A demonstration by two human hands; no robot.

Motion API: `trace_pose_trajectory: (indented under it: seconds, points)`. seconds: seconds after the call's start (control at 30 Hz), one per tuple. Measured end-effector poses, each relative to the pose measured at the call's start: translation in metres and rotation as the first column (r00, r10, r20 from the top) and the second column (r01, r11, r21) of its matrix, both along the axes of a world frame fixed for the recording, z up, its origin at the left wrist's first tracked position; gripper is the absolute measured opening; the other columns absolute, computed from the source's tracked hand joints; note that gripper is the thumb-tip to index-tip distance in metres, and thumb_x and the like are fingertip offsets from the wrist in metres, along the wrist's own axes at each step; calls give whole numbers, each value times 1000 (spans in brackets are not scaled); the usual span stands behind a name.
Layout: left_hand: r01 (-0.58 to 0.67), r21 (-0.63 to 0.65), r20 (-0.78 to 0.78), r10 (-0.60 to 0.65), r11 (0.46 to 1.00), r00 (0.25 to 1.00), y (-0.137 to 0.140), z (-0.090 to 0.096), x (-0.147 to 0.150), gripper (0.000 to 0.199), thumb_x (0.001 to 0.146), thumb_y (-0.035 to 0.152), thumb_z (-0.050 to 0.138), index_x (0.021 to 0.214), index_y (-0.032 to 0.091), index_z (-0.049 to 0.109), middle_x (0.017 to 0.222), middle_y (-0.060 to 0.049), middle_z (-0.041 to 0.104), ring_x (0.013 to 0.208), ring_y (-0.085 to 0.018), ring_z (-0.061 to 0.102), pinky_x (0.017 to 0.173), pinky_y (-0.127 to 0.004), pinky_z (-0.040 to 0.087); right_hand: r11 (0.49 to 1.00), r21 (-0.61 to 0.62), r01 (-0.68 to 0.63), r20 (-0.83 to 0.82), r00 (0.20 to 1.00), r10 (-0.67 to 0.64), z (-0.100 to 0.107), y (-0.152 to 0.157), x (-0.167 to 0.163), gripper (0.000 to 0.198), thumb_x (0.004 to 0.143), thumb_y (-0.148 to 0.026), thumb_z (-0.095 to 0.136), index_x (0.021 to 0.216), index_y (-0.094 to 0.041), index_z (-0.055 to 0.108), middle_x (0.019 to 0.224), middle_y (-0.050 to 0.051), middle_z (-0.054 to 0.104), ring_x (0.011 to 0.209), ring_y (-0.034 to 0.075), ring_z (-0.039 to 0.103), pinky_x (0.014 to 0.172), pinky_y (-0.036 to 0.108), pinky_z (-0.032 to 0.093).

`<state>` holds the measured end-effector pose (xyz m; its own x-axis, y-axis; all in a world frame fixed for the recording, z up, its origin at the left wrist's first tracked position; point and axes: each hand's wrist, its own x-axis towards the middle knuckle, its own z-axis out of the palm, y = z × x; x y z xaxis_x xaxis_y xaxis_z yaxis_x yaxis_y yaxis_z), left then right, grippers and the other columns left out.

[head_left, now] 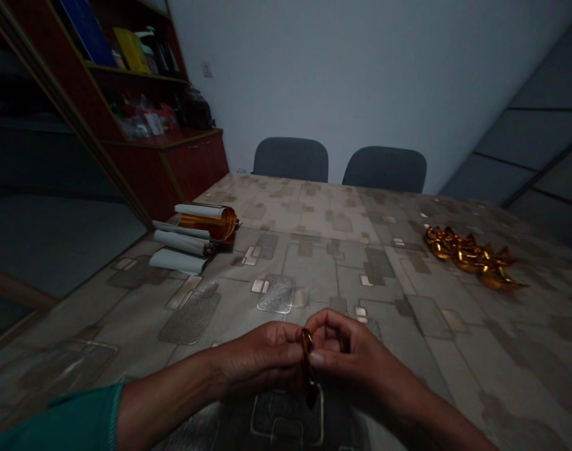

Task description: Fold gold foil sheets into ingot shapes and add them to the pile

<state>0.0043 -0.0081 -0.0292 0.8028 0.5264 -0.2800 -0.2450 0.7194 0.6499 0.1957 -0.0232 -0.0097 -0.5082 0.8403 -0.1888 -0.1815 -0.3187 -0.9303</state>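
A dim room with a patterned surface (314, 250). Near its front edge, the left hand (262, 360) and right hand (346, 354) meet, both pinching a gold foil strip (308, 366) between their fingertips.

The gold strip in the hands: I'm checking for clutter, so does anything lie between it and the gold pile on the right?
Nothing visible does. Both hands pinch the gold strip, and only bare table lies between it and the gold pile.
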Motion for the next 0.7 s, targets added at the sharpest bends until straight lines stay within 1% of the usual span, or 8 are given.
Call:
trace_pose_trajectory:
  seconds: [0.1, 0.17, 0.23, 0.37, 0.5, 0.6, 0.7]
  points:
    - [-3, -4, -26, 2, 1000, 1000, 0, -3, -1, 45, 66, 39, 89, 93, 9, 71, 80, -4, 65, 70, -10, 60, 69, -21, 45, 999, -23, -23, 24, 999, 23, -3, 1, 3, 38, 67, -42, 85, 84, -18, 60, 62, -6, 49, 52, 7, 38, 48, 20, 27]
    - [-27, -15, -33, 27, 1000, 999, -1, -5, -1, 42, 64, 38, 90, 88, 10, 70, 77, -3, 65, 68, -11, 61, 68, -21, 46, 999, -43, -30, 27, 999, 31, -6, 1, 5, 38, 68, -42, 85, 83, -18, 60, 57, -8, 47, 47, 6, 33, 45, 20, 22]
    - [-56, -17, -47, 55, 998, 997, -1, -6, -2, 40, 62, 37, 91, 82, 12, 68, 74, -2, 65, 65, -11, 61, 65, -21, 46, 997, -62, -47, 23, 999, 48, -10, 1, 6, 37, 69, -42, 85, 81, -18, 60, 54, -8, 47, 44, 5, 31, 42, 20, 20]
    - [-74, -1, -87, 74, 997, 993, 0, -4, -4, 40, 62, 38, 91, 80, 13, 66, 72, -1, 65, 64, -10, 61, 62, -20, 46, 989, -117, -90, 13, 996, 92, -9, 0, 7, 36, 70, -45, 84, 77, -18, 62, 54, -5, 52, 40, 5, 33, 38, 20, 20]
    - [-67, 14, -65, 68, 998, 996, 1, 0, -5, 41, 64, 39, 90, 84, 11, 67, 76, -2, 65, 68, -11, 62, 68, -20, 48, 981, -173, -83, -20, 997, 81, 2, -2, 4, 35, 69, -42, 85, 76, -17, 61, 52, -7, 51, 39, 4, 31, 36, 18, 19]
    - [-65, 9, -44, 65, 998, 997, 0, 0, -4, 41, 64, 39, 90, 84, 12, 67, 80, -3, 65, 72, -12, 63, 70, -22, 48, 972, -218, -93, -74, 994, 79, 5, -3, 2, 37, 67, -41, 86, 74, -19, 57, 51, -9, 48, 38, 3, 31, 36, 17, 22]
    - [-56, 4, -34, 56, 998, 998, 0, 0, -4, 42, 64, 39, 90, 88, 12, 69, 83, -4, 66, 75, -13, 63, 72, -22, 47, 973, -212, -93, -98, 992, 73, 5, -2, 2, 37, 67, -42, 86, 77, -20, 58, 53, -8, 51, 39, 4, 33, 37, 17, 25]
